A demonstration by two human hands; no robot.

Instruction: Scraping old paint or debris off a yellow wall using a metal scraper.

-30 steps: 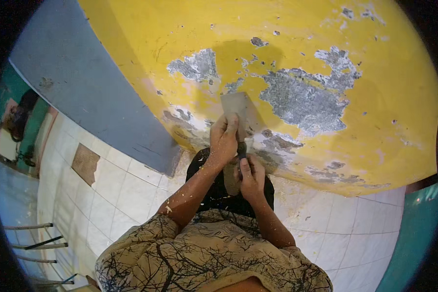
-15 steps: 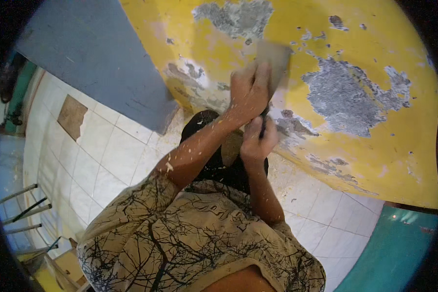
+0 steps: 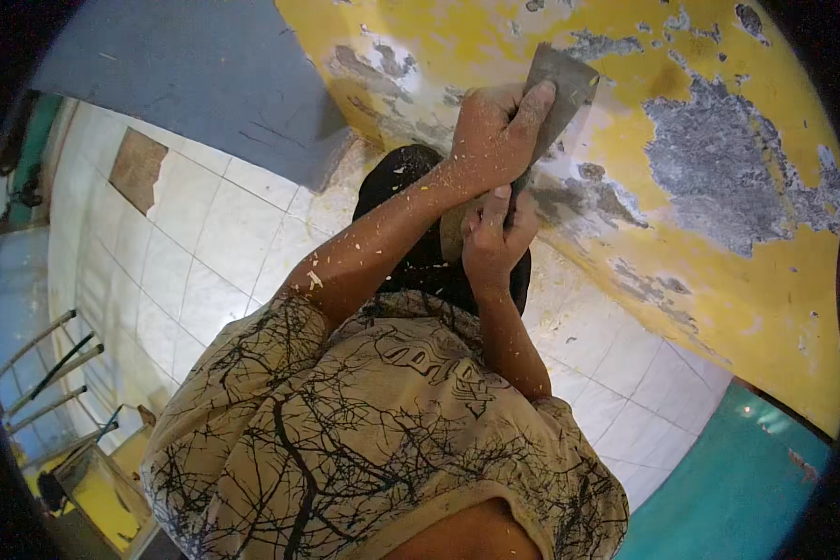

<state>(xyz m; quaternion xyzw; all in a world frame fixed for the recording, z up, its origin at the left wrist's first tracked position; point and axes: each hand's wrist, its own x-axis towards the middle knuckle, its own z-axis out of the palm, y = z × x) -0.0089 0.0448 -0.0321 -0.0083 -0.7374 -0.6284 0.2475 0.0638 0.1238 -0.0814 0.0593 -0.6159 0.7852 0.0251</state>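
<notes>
A wide grey scraper (image 3: 569,90) lies against the yellow wall (image 3: 495,28), its broad blade edge pointing up and away from me. My left hand (image 3: 495,135) is closed round the blade's lower part, thumb along its face. Just below, my right hand (image 3: 497,238) grips the dark handle, most of which is hidden by the fingers. Around the blade the paint is patchy; a large bare grey patch (image 3: 719,159) shows to the right. Pale paint flakes cling to my left forearm.
A grey panel (image 3: 187,75) meets the yellow wall at the left. Below lie white floor tiles (image 3: 224,233) with scattered flakes and a brown board piece (image 3: 138,171). Upturned-looking metal legs (image 3: 51,383) stand at lower left. A teal surface (image 3: 719,476) is at lower right.
The view has shifted, with the wall patches now farther right and higher. Both hands keep hold of the scraper, which appears slightly up and to the right, its blade sharper to see.
</notes>
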